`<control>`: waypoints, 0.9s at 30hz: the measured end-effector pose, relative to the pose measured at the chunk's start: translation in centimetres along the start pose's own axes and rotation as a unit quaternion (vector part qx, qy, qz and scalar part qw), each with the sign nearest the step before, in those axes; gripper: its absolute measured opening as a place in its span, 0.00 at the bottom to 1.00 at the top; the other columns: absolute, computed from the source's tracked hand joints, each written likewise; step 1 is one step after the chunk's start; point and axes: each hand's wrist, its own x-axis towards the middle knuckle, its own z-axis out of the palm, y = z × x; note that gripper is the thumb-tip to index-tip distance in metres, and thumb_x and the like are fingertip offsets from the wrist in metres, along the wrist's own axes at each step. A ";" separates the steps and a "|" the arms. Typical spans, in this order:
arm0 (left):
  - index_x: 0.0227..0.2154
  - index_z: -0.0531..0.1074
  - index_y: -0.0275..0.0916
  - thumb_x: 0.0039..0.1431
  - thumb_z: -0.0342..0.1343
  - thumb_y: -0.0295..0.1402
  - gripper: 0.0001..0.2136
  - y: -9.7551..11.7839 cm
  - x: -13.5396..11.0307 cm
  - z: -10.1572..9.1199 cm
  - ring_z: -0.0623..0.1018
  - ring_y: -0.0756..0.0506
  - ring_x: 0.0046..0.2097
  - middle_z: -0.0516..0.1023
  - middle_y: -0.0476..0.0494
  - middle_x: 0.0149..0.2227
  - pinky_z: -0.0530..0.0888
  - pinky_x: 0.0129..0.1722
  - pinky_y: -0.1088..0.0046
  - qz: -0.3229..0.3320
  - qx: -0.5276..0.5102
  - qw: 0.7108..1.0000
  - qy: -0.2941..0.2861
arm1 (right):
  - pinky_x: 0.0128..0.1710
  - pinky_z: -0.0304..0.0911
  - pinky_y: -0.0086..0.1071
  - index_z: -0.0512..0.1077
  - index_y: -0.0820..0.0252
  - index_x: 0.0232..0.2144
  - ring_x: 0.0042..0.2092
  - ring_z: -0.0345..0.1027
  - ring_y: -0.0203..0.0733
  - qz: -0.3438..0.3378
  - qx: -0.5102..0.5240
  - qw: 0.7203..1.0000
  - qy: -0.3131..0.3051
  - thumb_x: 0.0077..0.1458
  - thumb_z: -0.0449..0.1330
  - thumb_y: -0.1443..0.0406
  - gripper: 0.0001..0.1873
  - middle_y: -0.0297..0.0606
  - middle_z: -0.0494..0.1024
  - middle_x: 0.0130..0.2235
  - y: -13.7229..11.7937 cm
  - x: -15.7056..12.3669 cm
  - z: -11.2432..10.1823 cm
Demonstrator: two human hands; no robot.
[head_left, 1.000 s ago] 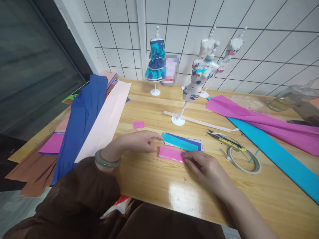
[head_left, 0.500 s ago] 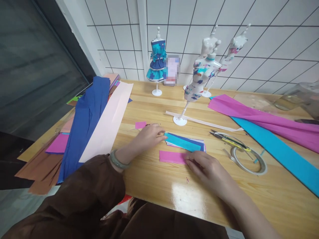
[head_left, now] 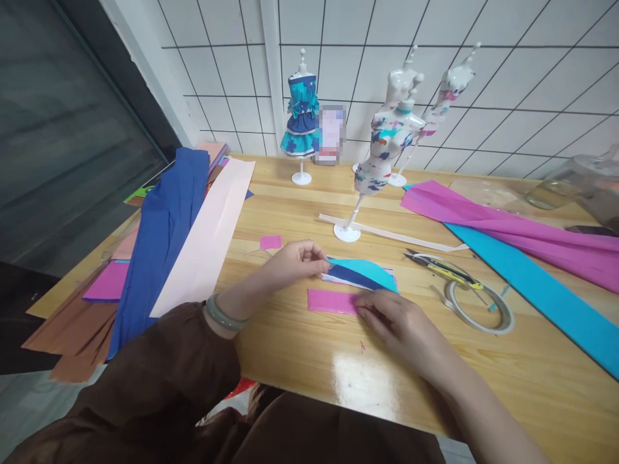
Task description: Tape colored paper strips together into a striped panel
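My left hand pinches the left end of a turquoise crepe-paper strip, which bows up off a small stack. Beneath it shows a dark blue strip, with white and pink edges of other pieces under that. Nearer to me lies a short pink crepe-paper strip, flat on the table. The closed thumb and fingers of my right hand are on its right end.
Snips and a tape roll lie right. A paint-marked mannequin stands behind the stack, a dressed one farther left. Large blue sheets, a pale pink sheet and turquoise paper flank the workspace.
The turquoise strip, flat on the stack before, is now raised and curved, uncovering more of the dark blue one. My left hand has closed on its end. The right hand stays on the pink strip.
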 end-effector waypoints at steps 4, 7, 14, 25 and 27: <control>0.30 0.66 0.33 0.47 0.62 0.32 0.11 -0.3 -0.3 0.7 0.75 0.51 0.33 0.74 0.45 0.31 0.71 0.42 0.66 -0.084 -0.179 0.977 -0.077 | 0.39 0.68 0.35 0.72 0.58 0.39 0.40 0.72 0.41 0.005 -0.005 1.000 -0.009 0.60 0.50 0.67 0.11 0.41 0.78 0.40 0.1 0.0 0.0; 0.29 0.66 0.33 0.46 0.64 0.33 0.13 -0.4 -0.5 1.0 0.76 0.50 0.35 0.74 0.44 0.31 0.71 0.45 0.64 -0.116 -0.205 0.968 -0.091 | 0.39 0.67 0.35 0.72 0.58 0.39 0.40 0.72 0.41 0.014 -0.004 1.000 -0.016 0.60 0.49 0.67 0.11 0.40 0.78 0.40 0.2 0.1 0.0; 0.27 0.67 0.33 0.39 0.68 0.33 0.16 -0.2 -0.5 1.1 0.76 0.52 0.33 0.73 0.48 0.29 0.71 0.44 0.68 -0.149 -0.181 0.970 -0.061 | 0.41 0.65 0.34 0.72 0.57 0.38 0.42 0.71 0.40 0.046 0.037 0.998 -0.006 0.60 0.50 0.65 0.10 0.39 0.77 0.41 0.2 -0.1 -0.1; 0.26 0.66 0.33 0.39 0.67 0.31 0.14 0.1 -0.6 1.4 0.75 0.53 0.31 0.74 0.48 0.28 0.72 0.41 0.72 -0.156 -0.177 0.970 -0.053 | 0.33 0.63 0.32 0.71 0.57 0.32 0.34 0.69 0.39 0.143 0.126 0.981 0.029 0.58 0.52 0.59 0.11 0.37 0.76 0.33 0.2 -0.2 -0.9; 0.26 0.66 0.33 0.39 0.67 0.30 0.14 0.1 -0.6 1.4 0.75 0.53 0.31 0.74 0.48 0.28 0.72 0.40 0.72 -0.156 -0.176 0.970 -0.052 | 0.33 0.63 0.32 0.72 0.57 0.32 0.34 0.69 0.40 0.157 0.144 0.976 0.036 0.57 0.53 0.58 0.11 0.38 0.77 0.33 0.1 -0.2 -1.0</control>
